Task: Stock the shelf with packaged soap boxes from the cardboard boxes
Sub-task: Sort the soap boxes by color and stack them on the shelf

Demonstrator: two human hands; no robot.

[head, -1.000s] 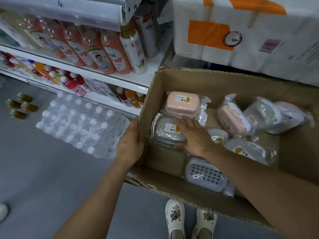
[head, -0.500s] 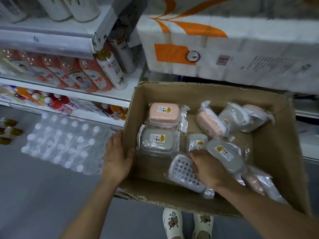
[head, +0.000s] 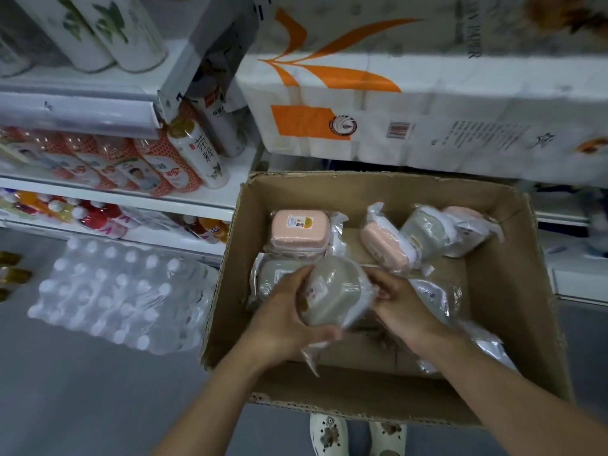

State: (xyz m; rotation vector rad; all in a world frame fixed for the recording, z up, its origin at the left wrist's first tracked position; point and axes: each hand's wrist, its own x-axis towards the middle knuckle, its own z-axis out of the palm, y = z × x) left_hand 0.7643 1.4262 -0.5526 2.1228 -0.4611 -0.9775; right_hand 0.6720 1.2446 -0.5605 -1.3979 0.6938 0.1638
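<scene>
An open cardboard box point(head: 513, 324) stands in front of me with several plastic-wrapped soap boxes inside. Both hands hold one grey wrapped soap box point(head: 335, 296) above the box's left half. My left hand point(head: 283, 319) grips it from the left and below; my right hand point(head: 399, 302) holds its right end. A pink soap box point(head: 299, 229) lies at the back left, with another grey one point(head: 273, 278) partly hidden under my left hand. A tilted pink one point(head: 383, 246) and a grey one point(head: 426, 233) lean at the back right.
White shelves point(head: 131, 195) with drink bottles stand at the left. A shrink-wrapped pack of water bottles point(head: 112, 294) lies on the grey floor. A large pack of paper rolls point(head: 411, 93) sits behind the box. My white shoes point(head: 329, 434) show below the box.
My left hand left the box's left wall and came inside. My right hand lifted a grey soap box, and now both hands hold it above the box.
</scene>
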